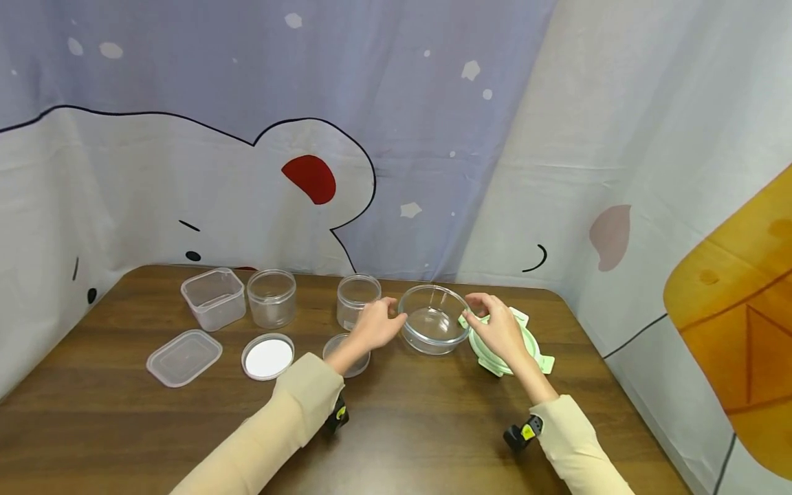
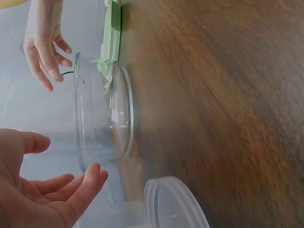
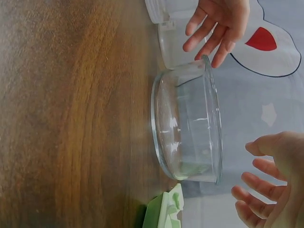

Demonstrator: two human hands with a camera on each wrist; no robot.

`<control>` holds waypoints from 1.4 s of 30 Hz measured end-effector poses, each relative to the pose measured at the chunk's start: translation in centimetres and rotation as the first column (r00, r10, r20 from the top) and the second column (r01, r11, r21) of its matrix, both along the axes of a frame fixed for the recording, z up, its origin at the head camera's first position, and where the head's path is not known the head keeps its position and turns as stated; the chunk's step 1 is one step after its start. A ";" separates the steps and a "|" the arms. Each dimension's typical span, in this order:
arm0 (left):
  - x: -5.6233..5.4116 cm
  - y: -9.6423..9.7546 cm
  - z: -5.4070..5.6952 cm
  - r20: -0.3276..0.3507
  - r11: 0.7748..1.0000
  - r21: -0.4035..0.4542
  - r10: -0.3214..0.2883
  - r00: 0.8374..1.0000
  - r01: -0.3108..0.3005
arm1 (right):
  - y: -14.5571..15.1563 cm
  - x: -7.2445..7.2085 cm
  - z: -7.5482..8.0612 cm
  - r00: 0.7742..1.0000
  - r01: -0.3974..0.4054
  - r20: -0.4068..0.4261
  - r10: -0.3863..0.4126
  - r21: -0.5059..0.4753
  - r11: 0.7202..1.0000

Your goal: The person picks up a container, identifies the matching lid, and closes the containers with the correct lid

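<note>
A round clear glass bowl (image 1: pixel 434 337) stands upright on the table between my two hands. At its left side is my left hand (image 1: pixel 375 324), fingers spread and relaxed, fingertips right by the rim. My right hand (image 1: pixel 497 328) hovers on the other side, above a round green lid (image 1: pixel 495 357) with side clips, its fingers loosely bent near the bowl's rim. In the right wrist view, a gap shows between the right fingers and the glass bowl (image 3: pixel 190 123). Neither palm holds anything.
Left of the bowl stand a round clear jar (image 1: pixel 357 295), another clear jar (image 1: pixel 272 302) and a rectangular plastic box (image 1: pixel 216 302). Before them lie a clear round lid (image 1: pixel 357 363), partly behind my left wrist, a white-centred lid (image 1: pixel 268 357) and a rectangular lid (image 1: pixel 184 359). A curtain hangs behind.
</note>
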State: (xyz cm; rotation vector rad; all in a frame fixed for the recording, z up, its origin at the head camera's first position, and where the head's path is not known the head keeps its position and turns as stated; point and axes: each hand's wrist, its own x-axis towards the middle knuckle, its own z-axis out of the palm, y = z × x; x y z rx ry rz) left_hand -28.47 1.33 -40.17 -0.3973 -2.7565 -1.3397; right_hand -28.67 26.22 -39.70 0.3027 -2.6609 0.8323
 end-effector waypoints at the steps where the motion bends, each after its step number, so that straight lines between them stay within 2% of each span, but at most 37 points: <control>1: -0.1 0.1 0.0 0.009 1.000 0.003 0.001 1.000 -0.001 | 0.0 -0.1 -0.1 1.000 0.002 0.007 -0.002 -0.001 1.000; 12: -0.9 1.0 -0.5 0.080 1.000 0.024 0.003 0.997 -0.005 | 0.4 -0.2 -0.8 0.999 0.016 0.040 -0.017 0.014 1.000; 20: -1.5 1.3 -1.5 0.103 0.999 0.039 0.008 0.995 -0.012 | 0.3 -0.5 -1.1 0.995 0.021 0.092 -0.025 0.036 0.999; 27: -1.6 1.7 -1.8 0.116 0.998 0.054 0.022 0.993 -0.028 | 0.1 -0.6 -1.4 0.993 0.035 0.108 -0.041 0.056 0.998; 35: -1.2 1.6 -1.7 0.139 0.996 0.086 0.012 0.990 -0.024 | -0.1 -0.4 -1.4 0.993 0.039 0.112 -0.045 0.050 0.998; 42: -0.2 1.3 -1.5 0.152 0.992 0.125 -0.021 0.988 0.002 | -0.2 0.3 -1.5 0.980 0.041 0.192 -0.046 0.029 0.999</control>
